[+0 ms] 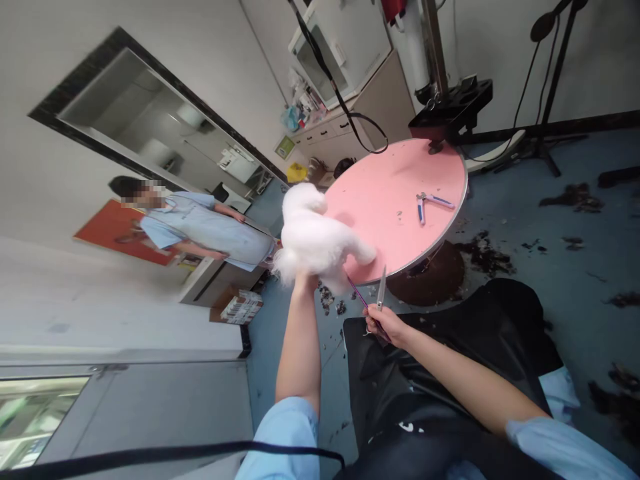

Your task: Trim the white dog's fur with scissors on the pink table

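A fluffy white dog [317, 237] is at the near left edge of a round pink grooming table [400, 163]. My left hand [306, 281] reaches up to the dog's underside or rear, its fingers hidden in the fur. Just off the table's near edge, my right hand [387, 323] is closed around silver scissors [381, 290] pointing upward. The same hand also grips a thin purple tool [357, 291], perhaps a comb seen edge-on, whose tip comes close to the dog's fur. On the tabletop lie nail clippers [421, 208] with spread handles.
A black cable loop [370, 133] hangs over the table's far side, beside a black tray [450, 110] on a post. Dark hair clumps [485, 257] litter the blue floor. At left stands a person in light blue [210, 223] near a mirror [165, 113]. A black apron [425, 373] covers my lap.
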Motion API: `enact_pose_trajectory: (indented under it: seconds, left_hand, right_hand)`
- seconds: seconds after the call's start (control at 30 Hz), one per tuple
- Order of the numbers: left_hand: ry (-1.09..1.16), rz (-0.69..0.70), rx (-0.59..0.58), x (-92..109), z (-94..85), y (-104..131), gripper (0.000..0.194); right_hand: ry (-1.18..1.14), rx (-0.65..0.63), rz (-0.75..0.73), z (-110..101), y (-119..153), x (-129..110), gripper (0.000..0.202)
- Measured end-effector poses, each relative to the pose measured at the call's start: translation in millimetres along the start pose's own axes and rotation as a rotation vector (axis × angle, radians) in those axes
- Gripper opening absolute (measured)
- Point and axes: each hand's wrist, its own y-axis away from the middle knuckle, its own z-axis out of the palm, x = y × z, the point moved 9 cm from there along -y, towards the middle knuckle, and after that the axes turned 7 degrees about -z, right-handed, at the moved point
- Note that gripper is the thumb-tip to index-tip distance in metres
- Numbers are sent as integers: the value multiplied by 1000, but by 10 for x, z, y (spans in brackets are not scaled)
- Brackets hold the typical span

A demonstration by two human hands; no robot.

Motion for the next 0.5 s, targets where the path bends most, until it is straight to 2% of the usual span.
enact_pose_trajectory:
  seconds: [0.07, 0.17, 0.27, 0.4, 0.5]
  left_hand:
    - [16, 22, 29, 22, -12, 6, 92]
    - [32, 2, 23, 2, 9, -8, 91]
    - [44, -25, -1, -3, 41, -33, 89]
    - [59, -32, -10, 67, 74, -57, 87]
    - [74, -23, -12, 128, 109, -62, 83]
  right_hand:
    - [-54, -46, 9, 14, 103, 13, 47]
    - [-129, -92, 32, -76, 334, 15, 49]
    - [-142, -62, 14, -233, 490, -11, 52]
    - [42, 112, -91, -314, 373, -88, 51]
    - [139, 168, -93, -129, 135, -98, 48]
